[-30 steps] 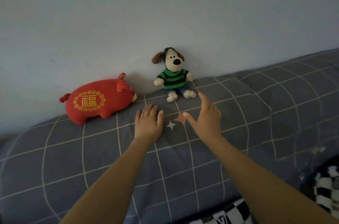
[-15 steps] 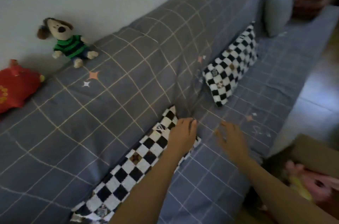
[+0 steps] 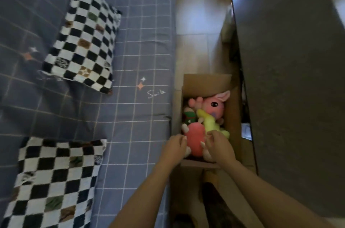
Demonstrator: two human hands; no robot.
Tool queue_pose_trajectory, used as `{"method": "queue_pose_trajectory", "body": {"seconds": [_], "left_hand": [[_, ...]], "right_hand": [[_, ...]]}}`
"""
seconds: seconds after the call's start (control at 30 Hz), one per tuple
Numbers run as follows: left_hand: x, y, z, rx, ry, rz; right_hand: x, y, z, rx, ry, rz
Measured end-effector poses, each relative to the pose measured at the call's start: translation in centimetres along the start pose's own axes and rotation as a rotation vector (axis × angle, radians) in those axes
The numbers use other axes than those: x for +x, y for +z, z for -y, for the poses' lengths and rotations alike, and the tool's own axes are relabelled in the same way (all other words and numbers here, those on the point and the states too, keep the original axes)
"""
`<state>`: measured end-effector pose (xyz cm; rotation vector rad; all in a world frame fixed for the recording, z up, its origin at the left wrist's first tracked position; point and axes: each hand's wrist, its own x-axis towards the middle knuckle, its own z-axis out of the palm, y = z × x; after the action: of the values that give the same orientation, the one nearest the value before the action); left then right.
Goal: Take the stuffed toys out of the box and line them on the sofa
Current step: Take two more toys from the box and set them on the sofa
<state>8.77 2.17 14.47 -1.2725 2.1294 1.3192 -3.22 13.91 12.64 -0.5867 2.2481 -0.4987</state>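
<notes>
An open cardboard box (image 3: 205,82) stands on the floor against the sofa's front edge. Inside lie a pink rabbit toy (image 3: 214,105), a yellow toy (image 3: 211,121), a small green toy (image 3: 189,115) and a coral-red plush toy (image 3: 195,139) nearest me. My left hand (image 3: 174,146) touches the red toy's left side and my right hand (image 3: 219,145) touches its right side, fingers curled around it. The toy still rests in the box. The blue grid-patterned sofa (image 3: 140,41) fills the left half of the view.
Two black-and-white checkered cushions (image 3: 82,41) (image 3: 54,181) lie on the sofa seat. A dark table (image 3: 291,59) stands right of the box, leaving a narrow strip of wooden floor (image 3: 197,13) between it and the sofa.
My view swung from the sofa back, where a red pig and a dog toy sit, down to the box. Both hands moved off the sofa and closed around the coral-red toy.
</notes>
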Motion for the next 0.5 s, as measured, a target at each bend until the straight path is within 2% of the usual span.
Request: {"method": "queue_pose_trajectory", "body": {"seconds": [0.2,0.43,0.5], "left_hand": [[10.9,8.2,-1.2,0.010,-0.073,0.079],[22.5,17.6,4.7,0.113,-0.139,0.235],[24.2,19.5,6.6,0.117,-0.110,0.295]], "right_hand": [[8.9,1.0,-8.4,-0.020,0.052,0.171],[16.6,8.2,-17.6,0.023,0.218,0.368],[17.5,10.2,-19.2,0.005,0.245,0.354]]}}
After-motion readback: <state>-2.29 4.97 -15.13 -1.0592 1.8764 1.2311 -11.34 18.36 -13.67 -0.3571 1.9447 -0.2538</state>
